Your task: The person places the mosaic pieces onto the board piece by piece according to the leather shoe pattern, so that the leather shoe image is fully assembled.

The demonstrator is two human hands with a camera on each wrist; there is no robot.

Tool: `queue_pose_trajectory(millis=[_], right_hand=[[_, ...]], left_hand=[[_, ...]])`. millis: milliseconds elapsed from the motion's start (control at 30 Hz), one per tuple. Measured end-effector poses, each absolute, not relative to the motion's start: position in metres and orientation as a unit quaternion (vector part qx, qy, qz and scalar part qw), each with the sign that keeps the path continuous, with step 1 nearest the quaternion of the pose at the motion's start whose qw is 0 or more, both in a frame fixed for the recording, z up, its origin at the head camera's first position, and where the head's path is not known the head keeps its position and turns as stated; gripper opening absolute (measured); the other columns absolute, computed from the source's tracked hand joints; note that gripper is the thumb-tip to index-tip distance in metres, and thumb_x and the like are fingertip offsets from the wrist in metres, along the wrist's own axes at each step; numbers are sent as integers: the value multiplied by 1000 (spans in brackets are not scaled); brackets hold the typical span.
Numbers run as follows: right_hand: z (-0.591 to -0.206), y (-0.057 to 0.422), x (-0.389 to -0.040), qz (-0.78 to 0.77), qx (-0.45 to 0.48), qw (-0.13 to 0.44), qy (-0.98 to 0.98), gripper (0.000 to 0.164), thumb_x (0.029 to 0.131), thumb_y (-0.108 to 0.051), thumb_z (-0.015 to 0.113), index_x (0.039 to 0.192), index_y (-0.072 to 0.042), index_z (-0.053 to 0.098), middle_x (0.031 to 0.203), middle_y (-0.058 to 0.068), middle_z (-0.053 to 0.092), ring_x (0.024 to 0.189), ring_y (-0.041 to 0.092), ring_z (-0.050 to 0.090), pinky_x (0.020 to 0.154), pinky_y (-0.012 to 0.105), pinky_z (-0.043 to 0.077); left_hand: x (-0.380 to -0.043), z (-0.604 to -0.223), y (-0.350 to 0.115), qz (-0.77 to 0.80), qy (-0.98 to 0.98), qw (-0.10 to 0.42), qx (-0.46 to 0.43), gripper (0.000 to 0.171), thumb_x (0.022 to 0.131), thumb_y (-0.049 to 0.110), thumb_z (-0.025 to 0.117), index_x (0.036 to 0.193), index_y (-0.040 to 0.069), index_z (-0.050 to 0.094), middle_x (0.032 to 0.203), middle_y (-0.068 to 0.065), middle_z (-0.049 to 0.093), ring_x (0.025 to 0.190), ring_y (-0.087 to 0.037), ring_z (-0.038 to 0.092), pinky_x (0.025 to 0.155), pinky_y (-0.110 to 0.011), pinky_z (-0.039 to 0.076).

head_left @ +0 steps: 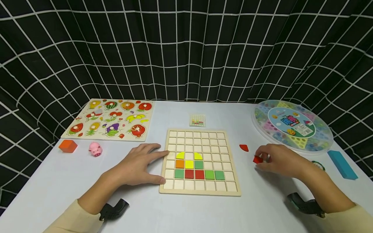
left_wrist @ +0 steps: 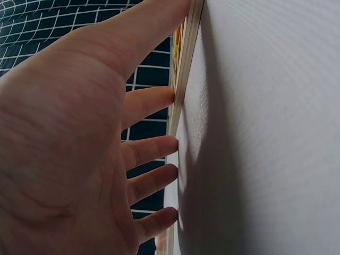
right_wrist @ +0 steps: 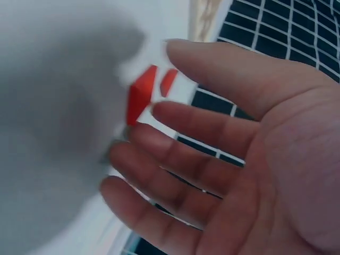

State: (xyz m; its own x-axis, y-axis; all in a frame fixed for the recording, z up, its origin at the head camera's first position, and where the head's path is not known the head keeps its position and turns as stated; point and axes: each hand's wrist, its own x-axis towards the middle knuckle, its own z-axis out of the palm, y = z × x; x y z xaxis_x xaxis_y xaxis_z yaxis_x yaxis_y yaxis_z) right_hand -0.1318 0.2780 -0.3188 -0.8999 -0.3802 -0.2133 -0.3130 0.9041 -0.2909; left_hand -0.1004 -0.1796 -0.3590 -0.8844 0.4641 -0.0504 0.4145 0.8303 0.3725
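A wooden grid board (head_left: 201,194) lies in the middle of the table, with yellow, orange, green and red tiles in some squares. My left hand (head_left: 137,165), fingers spread, rests its thumb and index finger at the board's left edge. To the board's right, my right hand (head_left: 276,160) hovers low around a red block (head_left: 257,159). In the right wrist view the red block (right_wrist: 141,94) lies just beyond the loosely bent fingers, the thumb apart from it; whether a fingertip touches it is unclear. A red quarter-round tile (head_left: 244,148) lies nearby.
A small pattern card (head_left: 197,120) lies behind the board. At back left is a fruit puzzle board (head_left: 110,119), with an orange block (head_left: 68,146) and pink pig figure (head_left: 95,149) before it. A round clear case (head_left: 291,126) and a blue block (head_left: 342,164) sit at right.
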Motion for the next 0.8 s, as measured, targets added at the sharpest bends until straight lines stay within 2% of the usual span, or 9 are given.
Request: queue_pose_trajectory(millis=[233,367,633,800], right_hand=[[-324,270,-134,-98,-157,117,976,22,85,-20,81,102,-9,72,81,-3,62,73,15,52,63,29,46],[-323,266,-135,-88,-156,107,978,20,82,-23,81,96,-12,71,79,-4,61,73,15,52,62,30,45],[-310,231,-130,-124,-221,43,966,19,82,-24,80,96,-15,71,83,-7,64,71,10,52,59,27,45],[-310,200,-129,-135,-278,30,951,17,81,-23,77,97,-19,70,86,-9,61,73,9,52,63,25,45]], left_hand=[[-100,-359,-179,176,955,74,226,88,75,65,82,152,34,53,161,-7,43,149,-34,35,118,-61,31],[-101,-359,-178,174,955,74,229,88,75,65,82,152,34,53,161,-6,43,149,-34,35,119,-62,30],[-101,-357,-179,173,955,73,230,88,75,65,82,152,34,53,161,-7,43,149,-35,35,118,-62,30],[-100,-358,-179,179,954,72,231,88,75,66,81,152,34,53,161,-7,43,148,-35,36,118,-61,31]])
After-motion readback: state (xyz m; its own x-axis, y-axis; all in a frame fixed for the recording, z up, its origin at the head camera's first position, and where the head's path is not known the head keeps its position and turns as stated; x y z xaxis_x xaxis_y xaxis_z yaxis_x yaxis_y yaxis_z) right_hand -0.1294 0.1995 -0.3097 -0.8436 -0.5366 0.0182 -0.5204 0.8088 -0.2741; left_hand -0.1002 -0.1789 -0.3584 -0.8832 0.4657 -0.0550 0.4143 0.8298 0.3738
